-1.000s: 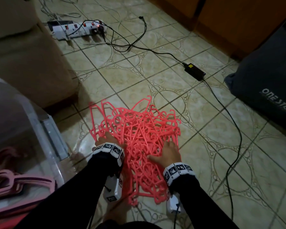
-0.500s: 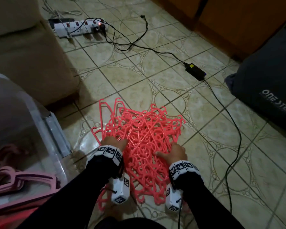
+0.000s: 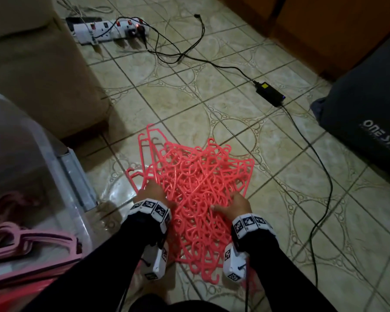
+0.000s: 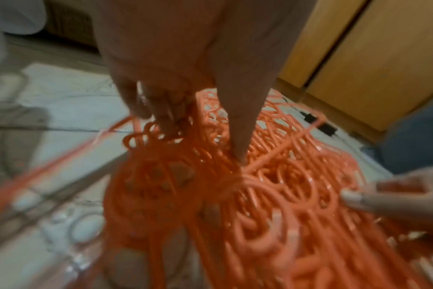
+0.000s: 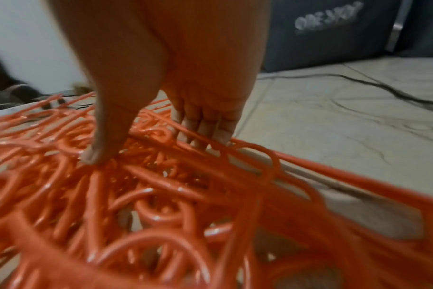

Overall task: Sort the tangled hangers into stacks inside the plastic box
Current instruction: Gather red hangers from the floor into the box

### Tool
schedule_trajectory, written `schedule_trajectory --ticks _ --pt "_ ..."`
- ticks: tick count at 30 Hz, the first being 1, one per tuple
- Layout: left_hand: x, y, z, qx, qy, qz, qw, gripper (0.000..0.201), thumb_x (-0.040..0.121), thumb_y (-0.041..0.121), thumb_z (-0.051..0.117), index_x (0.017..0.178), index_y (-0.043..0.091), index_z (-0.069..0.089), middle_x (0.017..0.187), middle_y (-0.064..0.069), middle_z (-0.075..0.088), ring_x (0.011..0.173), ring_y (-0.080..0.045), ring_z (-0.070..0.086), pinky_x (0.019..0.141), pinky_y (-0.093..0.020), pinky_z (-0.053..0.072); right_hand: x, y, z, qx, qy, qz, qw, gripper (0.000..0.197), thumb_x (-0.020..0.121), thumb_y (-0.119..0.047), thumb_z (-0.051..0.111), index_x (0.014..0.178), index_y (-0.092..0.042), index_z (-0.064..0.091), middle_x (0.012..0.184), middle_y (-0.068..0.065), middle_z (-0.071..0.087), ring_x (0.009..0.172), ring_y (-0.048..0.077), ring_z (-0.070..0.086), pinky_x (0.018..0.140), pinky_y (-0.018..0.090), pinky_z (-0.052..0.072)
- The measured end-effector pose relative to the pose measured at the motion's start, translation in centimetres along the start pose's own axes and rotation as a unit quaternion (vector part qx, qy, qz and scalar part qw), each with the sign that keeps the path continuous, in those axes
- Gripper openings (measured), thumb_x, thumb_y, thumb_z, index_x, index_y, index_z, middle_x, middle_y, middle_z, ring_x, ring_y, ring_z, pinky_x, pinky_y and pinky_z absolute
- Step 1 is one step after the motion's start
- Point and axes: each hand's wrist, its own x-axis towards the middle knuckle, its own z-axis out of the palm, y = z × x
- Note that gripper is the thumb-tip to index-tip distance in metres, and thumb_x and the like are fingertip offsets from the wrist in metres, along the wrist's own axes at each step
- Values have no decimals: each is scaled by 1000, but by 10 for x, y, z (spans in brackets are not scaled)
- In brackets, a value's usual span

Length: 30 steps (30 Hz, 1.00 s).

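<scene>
Left hand (image 3: 153, 192) and right hand (image 3: 239, 202) clutching a tangled heap of coral-pink plastic hangers (image 3: 198, 194) on tiled floor (image 3: 234, 122) (clear plastic box (image 3: 77, 176) just left).

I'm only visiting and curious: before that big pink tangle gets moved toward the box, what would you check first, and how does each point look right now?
1. Left hand has hold of the tangle of hangers: ok, fingers curl into its left edge.
2. Right hand has hold: ok, thumb on top, fingers hooked under the right edge.
3. Tangle loose enough to pull single hangers out: not ok, still knotted.
4. Plastic box within reach: ok, just left of the tangle.
5. Room inside the box: cannot tell, only some pale pink hangers show.
6. Black cable clear of the tangle: ok, it lies to the right.
</scene>
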Motion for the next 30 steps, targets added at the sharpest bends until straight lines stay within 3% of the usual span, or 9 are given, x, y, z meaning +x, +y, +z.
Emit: schedule_trajectory --ticks 2,5,8,11,16,21,24,27,30 --pt "0 1 0 32 15 -9 999 95 55 54 81 128 15 35 112 -17 57 106 -36 54 87 -40 45 1 2 -4 6 6 13 1000 58 59 -41 87 96 -12 52 98 7 64 90 22 59 71 26 43" --pt "3 2 0 8 4 -17 1000 98 56 58 77 133 15 33 118 -19 56 110 -38 53 89 -42 45 2 3 -8 2 4 14 1000 61 58 -44 87 92 -13 47 92 5 59 88 21 55 72 29 45" --pt "-1 5 7 -73 -19 -22 997 107 62 63 71 142 9 24 135 -22 46 123 -41 46 96 -47 43 3 1 -9 40 -10 3 999 69 60 -34 88 114 -11 51 117 8 62 108 26 58 90 33 46" --pt "-7 12 13 -164 -22 -27 986 113 67 65 68 146 3 16 147 -23 32 135 -42 31 106 -53 35 1 -2 -10 38 -43 -13 998 77 61 -27 88 125 -12 48 123 8 60 112 25 57 94 33 46" --pt "-10 19 7 -159 -14 -40 986 137 44 72 79 143 7 10 136 -31 41 125 -46 43 101 -52 40 -2 -5 -9 35 -21 -20 999 71 58 -26 90 116 -10 51 114 7 63 95 18 56 79 24 43" --pt "-9 24 10 -146 1 -45 988 132 43 60 86 138 3 15 129 -33 45 121 -47 46 96 -50 42 1 -8 -8 59 -97 6 994 74 61 -21 87 123 -7 49 116 11 62 107 27 59 95 40 48" --pt "-6 21 12 -164 -19 -45 985 133 43 59 87 138 3 13 132 -29 47 120 -45 49 96 -48 44 -1 -12 -11 120 -131 25 984 81 60 -28 85 129 -8 48 118 13 63 106 29 62 95 45 49" --pt "-6 17 10 -196 -30 -40 979 132 42 59 87 139 8 13 126 -23 55 109 -39 59 86 -40 48 0 -16 -9 130 -106 20 986 104 45 -48 88 133 -11 47 127 11 58 115 27 56 100 43 45" --pt "-8 17 9 -250 -45 -31 967 125 44 53 89 138 15 17 122 -20 58 103 -38 61 85 -39 51 1 -17 -7 134 -61 24 989 93 49 -40 91 128 -11 51 123 7 60 112 27 57 99 41 46"
